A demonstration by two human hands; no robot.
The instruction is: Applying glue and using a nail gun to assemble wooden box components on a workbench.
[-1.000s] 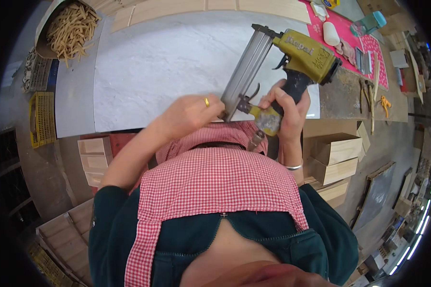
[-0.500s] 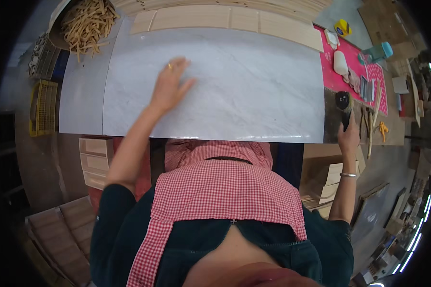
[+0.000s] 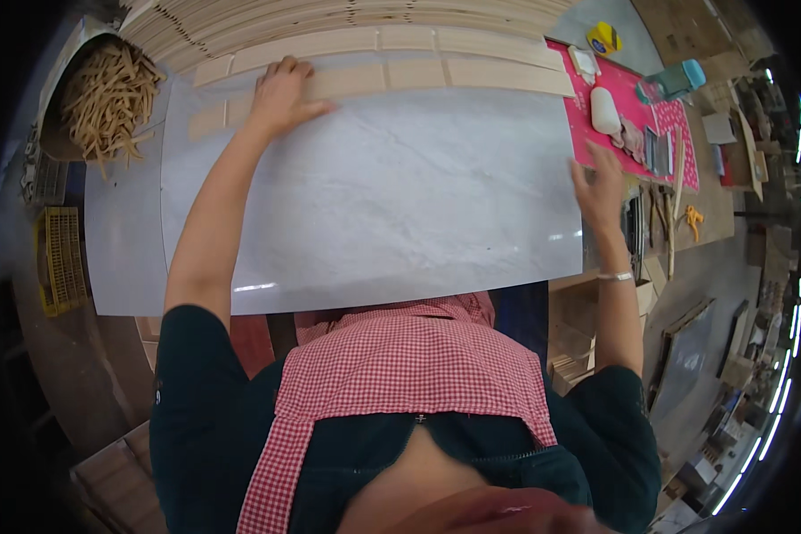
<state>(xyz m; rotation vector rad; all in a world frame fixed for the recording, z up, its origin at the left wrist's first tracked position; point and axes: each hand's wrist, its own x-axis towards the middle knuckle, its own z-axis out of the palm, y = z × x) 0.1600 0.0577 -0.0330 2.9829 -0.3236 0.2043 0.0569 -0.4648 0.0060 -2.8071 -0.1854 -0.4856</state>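
Observation:
A pale, thin wooden strip (image 3: 347,80) with crosswise grooves lies along the far part of the grey marbled tabletop (image 3: 400,196). My left hand (image 3: 279,98) is over its left portion, fingers bent across it and thumb stretched to the right. Just behind, a second grooved wooden strip (image 3: 329,49) lies against the stack. Over the table's right edge, beside the pink cloth (image 3: 583,125), my right hand (image 3: 601,187) is empty, with fingers apart and slightly blurred.
Stacked wooden strips (image 3: 267,27) line the back. A container of thin wood pieces (image 3: 111,102) stands far left, above a yellow crate (image 3: 62,258). At right are a white bottle (image 3: 604,111), a teal-lidded bottle (image 3: 672,82), a yellow tub (image 3: 603,37) and an orange tool (image 3: 693,222).
My left hand has moved away from me onto a wooden strip, which now lies apart from the one behind. My right hand has let go of the black-handled brush and moved left and forward.

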